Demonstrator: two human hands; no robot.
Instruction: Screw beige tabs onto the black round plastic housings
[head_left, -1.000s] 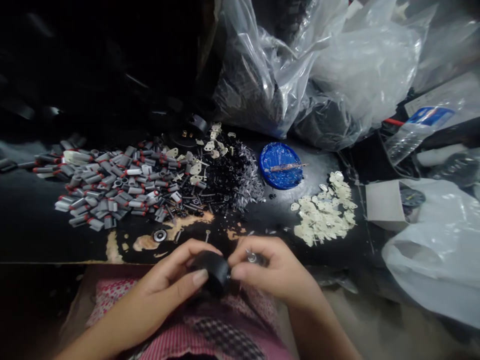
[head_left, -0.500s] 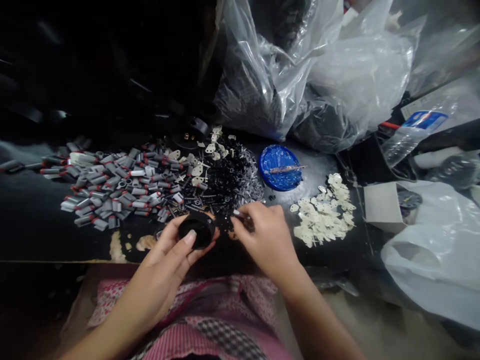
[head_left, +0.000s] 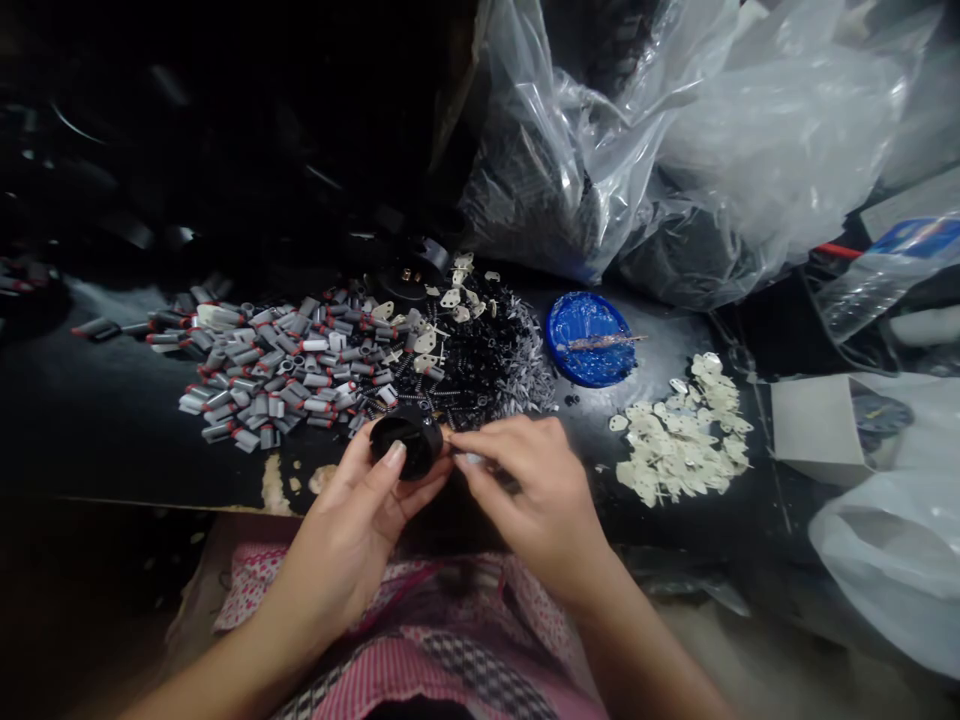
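My left hand [head_left: 360, 520] is closed round a round black cup-like part [head_left: 407, 443], its thumb on the opening. My right hand [head_left: 525, 490] is pinched at the right side of that part; whatever lies between its fingertips is too small to name. Behind the hands is a heap of grey cylinders with red rings [head_left: 270, 365]. Beside it lie small black parts and springs, with grey slivers [head_left: 525, 370] at their right edge. A blue lid [head_left: 590, 340] smeared with a shiny substance carries a thin brown stick [head_left: 600, 342]. Flat cream plates [head_left: 682, 440] are piled at the right.
Clear plastic bags [head_left: 555, 170] stand at the back. On the right are an open white box [head_left: 817, 430], a white plastic bag [head_left: 892, 560] and a clear bottle [head_left: 885, 270]. The table's front edge [head_left: 172, 505] runs near my forearms.
My right hand has moved left from the small black parts to the side of the black part. The whole view has shifted, so most things on the table appear further right.
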